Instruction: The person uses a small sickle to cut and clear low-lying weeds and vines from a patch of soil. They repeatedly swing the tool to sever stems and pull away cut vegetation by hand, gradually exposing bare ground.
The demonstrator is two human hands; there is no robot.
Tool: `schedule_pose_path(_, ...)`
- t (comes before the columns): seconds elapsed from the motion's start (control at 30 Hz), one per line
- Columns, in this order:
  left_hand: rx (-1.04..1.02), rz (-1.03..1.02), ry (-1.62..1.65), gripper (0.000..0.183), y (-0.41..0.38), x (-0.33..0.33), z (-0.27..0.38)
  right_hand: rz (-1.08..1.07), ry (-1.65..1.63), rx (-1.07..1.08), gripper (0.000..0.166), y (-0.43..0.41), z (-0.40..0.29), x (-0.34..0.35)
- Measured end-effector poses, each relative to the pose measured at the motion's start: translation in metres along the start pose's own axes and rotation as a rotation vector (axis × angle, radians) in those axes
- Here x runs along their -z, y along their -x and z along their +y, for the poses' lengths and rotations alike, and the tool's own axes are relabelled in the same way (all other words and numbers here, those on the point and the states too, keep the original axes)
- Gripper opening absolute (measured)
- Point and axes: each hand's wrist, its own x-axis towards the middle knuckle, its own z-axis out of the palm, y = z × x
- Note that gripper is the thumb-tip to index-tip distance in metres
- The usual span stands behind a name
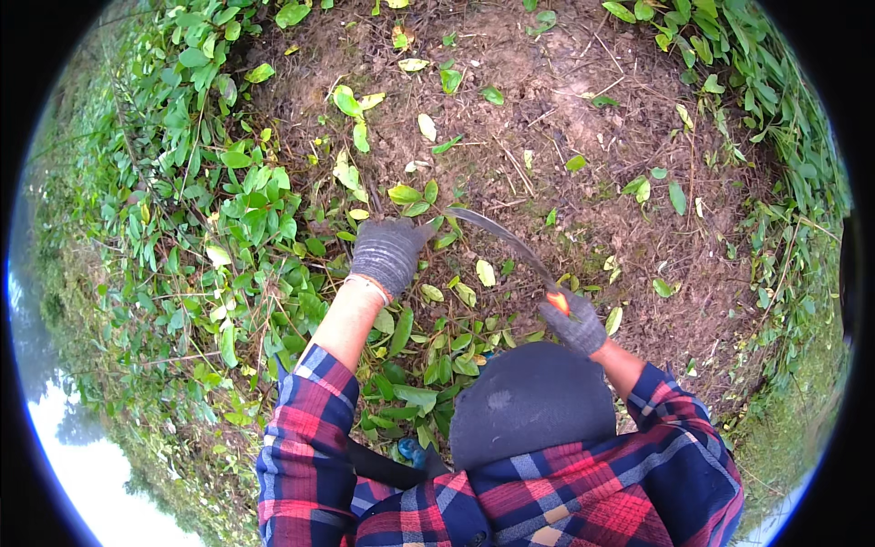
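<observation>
My left hand [391,256], in a grey knitted glove, is low among the plants with its fingers curled. It appears closed on a leafy stem [409,195], whose leaves stick out just past the knuckles; the grip itself is hidden. A sickle [509,239] is in my right hand [576,324], also gloved in grey. Part of its orange handle [558,302] shows at the fingers. The curved blade reaches up and left, its tip close to the left thumb and a few leaves.
Dense leafy vines [246,205] cover the left side, and more foliage [772,89] lines the right. Bare brown soil [547,157] with scattered leaves and dry stalks lies between them. A dark rounded shape [533,403], seemingly my knee, rises before my body. Something blue [411,451] shows below.
</observation>
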Motion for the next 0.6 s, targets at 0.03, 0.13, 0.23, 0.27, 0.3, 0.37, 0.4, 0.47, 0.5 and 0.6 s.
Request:
schedule_pose_path(0.03, -0.010, -0.021, -0.058, 0.033, 0.000, 0.000, 0.002, 0.032, -0.014, 0.037, 0.035, -0.008, -0.005, -0.009)
schedule_pose_path(0.13, -0.067, 0.064, -0.023, 0.030, 0.003, -0.002, -0.004, -0.038, -0.077, -0.044, 0.038, -0.040, -0.026, -0.030)
schedule_pose_path(0.23, -0.059, 0.164, 0.056, 0.034, 0.010, -0.001, -0.016, -0.058, -0.033, 0.019, 0.034, -0.075, -0.032, -0.050)
schedule_pose_path(0.27, -0.054, 0.214, 0.072, 0.035, 0.010, -0.008, -0.024, -0.059, 0.001, 0.058, 0.032, -0.082, -0.031, -0.053)
schedule_pose_path(0.3, -0.034, 0.242, 0.065, 0.037, 0.017, -0.011, -0.034, -0.099, -0.125, 0.056, 0.028, -0.083, -0.031, -0.065)
schedule_pose_path(0.37, -0.053, 0.129, 0.051, 0.038, 0.020, -0.007, -0.028, -0.167, -0.326, 0.016, 0.019, -0.064, -0.017, -0.075)
schedule_pose_path(0.4, -0.082, 0.027, 0.016, 0.036, 0.025, 0.010, -0.020, -0.166, 0.039, 0.359, 0.018, -0.050, -0.013, -0.071)
schedule_pose_path(0.47, -0.182, -0.044, -0.031, 0.033, 0.033, 0.011, -0.004, -0.147, 0.472, 0.567, 0.023, -0.014, 0.002, -0.052)
schedule_pose_path(0.5, -0.269, 0.042, -0.042, 0.031, 0.041, 0.004, 0.001, -0.055, 0.316, 0.426, 0.023, 0.004, 0.005, -0.054)
schedule_pose_path(0.6, -0.450, 0.066, 0.000, 0.024, 0.079, -0.014, 0.016, 0.022, 0.050, 0.121, 0.020, 0.037, 0.015, -0.058)
